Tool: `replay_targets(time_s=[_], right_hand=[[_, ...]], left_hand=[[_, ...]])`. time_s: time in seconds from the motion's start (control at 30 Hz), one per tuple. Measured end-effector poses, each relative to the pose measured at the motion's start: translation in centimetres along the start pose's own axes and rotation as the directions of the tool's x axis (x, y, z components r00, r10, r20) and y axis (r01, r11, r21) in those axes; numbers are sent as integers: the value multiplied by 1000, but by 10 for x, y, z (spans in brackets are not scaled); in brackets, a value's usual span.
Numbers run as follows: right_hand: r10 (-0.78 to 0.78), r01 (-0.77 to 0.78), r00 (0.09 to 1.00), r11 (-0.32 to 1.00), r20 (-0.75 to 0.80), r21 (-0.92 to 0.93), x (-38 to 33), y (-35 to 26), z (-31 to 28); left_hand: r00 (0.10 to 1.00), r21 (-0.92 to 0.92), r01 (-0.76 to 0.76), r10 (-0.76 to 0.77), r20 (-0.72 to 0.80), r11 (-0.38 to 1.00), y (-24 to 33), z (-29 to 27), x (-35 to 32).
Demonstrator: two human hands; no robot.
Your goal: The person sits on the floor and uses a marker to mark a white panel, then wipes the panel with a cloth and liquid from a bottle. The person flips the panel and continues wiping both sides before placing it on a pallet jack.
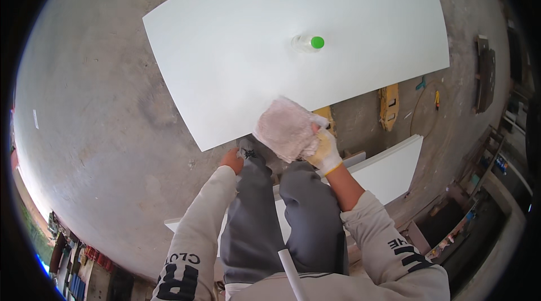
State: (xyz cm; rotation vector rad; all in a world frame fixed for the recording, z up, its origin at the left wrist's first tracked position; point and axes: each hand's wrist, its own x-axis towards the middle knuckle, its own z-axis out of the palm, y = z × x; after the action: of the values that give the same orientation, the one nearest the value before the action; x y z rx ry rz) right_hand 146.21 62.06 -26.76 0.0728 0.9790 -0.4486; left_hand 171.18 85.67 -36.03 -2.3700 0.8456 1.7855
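Leftmost, the left hand [230, 160] rested bare on the knee of the grey trousers [256, 211], seemingly as a prop while the person leaned forward; its fingers were hidden behind the knee, so I could not tell whether they were spread or curled. Just right of it, the right hand [323, 150], in a pale glove with a yellow cuff, had its fingers pinched around a crumpled whitish cloth [286, 128], bunched into a pad and held at the near edge of the white panel [236, 47], likely so that its broad face could meet the surface. Further right and well up the panel stood a clear bottle [308, 43] with a green cap, upright and well apart from the cloth.

That panel was large, flat and clean-looking, lying over a grey concrete floor [96, 109]. A second white board [389, 171] lay lower right, near the person's legs. Yellow tools [389, 106] and clutter sat along the right side of the workshop.
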Motion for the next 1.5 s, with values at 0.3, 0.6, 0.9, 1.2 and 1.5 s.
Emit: replay_targets(time_s=[0.3,0.6,0.9,1.2,1.5], right_hand=[[-198,197,980,980,-27,-35,-110,-227,-54],[-68,74,996,990,-48,122,-12,-357,-139],[73,-84,994,987,-78,-136,87,-491,-202],[133,-142,983,988,-129,-64,94,-458,-156],[311,-406,777,912,547,58,141,-432,-205]], left_hand=[[994,-30,-84,81,-72,996,156,-6,40],[574,83,-666,581,-577,741,367,-84,217],[929,28,-238,236,-285,971,506,-29,191],[838,629,-101,406,-364,771,572,16,93],[779,542,-146,434,-453,827,548,11,65]])
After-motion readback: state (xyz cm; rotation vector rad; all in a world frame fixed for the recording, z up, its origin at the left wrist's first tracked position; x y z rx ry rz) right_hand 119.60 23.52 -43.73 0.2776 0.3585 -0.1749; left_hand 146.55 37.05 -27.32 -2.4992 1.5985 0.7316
